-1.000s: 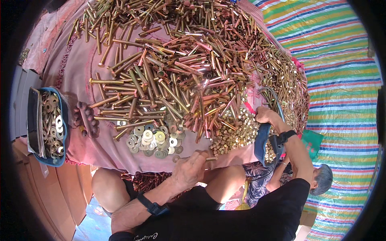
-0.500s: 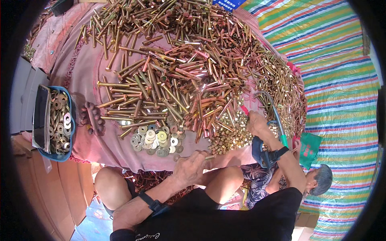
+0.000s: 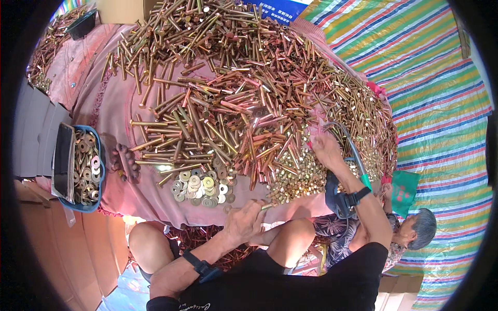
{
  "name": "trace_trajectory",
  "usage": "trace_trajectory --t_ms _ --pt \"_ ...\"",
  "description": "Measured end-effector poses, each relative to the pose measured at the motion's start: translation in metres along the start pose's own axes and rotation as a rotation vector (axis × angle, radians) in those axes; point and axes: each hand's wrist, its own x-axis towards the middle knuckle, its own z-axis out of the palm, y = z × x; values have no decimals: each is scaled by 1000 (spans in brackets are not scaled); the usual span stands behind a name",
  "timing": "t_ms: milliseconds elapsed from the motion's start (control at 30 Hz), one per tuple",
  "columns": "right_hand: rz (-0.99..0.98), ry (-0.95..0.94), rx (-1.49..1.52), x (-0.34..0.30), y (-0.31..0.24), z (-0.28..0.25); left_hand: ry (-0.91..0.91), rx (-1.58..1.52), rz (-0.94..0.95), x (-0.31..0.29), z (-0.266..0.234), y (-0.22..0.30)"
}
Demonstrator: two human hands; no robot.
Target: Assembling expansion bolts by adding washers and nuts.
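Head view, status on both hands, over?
Left hand holding a gold-coloured metal piece. Right hand at nut pile's edge. Blue container partly behind right forearm.

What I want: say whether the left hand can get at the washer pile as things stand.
Probably yes: the washer pile lies on the pink cloth just beyond and left of the left hand, with no bolts between. That hand pinches a metal piece, though, which might hamper it.

Smooth, glossy brass-toned metal bolts (image 3: 219, 136) and shiny metal nuts (image 3: 295, 181) lie on matt, wrinkled pink cloth (image 3: 115, 124) beside partly dull metal washers (image 3: 199, 187), with 1 blue plastic bin (image 3: 103, 168) at left, matt brown cardboard (image 3: 98, 243) near left, and glossy, crinkled plastic-looking striped sheeting (image 3: 441, 129) at right.
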Motion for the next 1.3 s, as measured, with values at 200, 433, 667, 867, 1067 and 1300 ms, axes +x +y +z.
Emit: trace_trajectory --t_ms 200,433,667,867,1067,1300 --pt "-3 108 -76 37 -1 33 -11 -9 -10 0 1 1" --pt "-41 236 31 44 -10 60 7 -7 36 0 -4 0" --pt "-162 302 33 49 -15 60 -29 -20 11 3 -5 7" --pt "-65 297 13 50 -25 61 3 -71 7 3 -6 9" --pt "-127 250 131 25 -14 66 40 -68 57 6 -3 11" --pt "-125 99 179 -27 -12 47 51 -58 65 2 5 0"
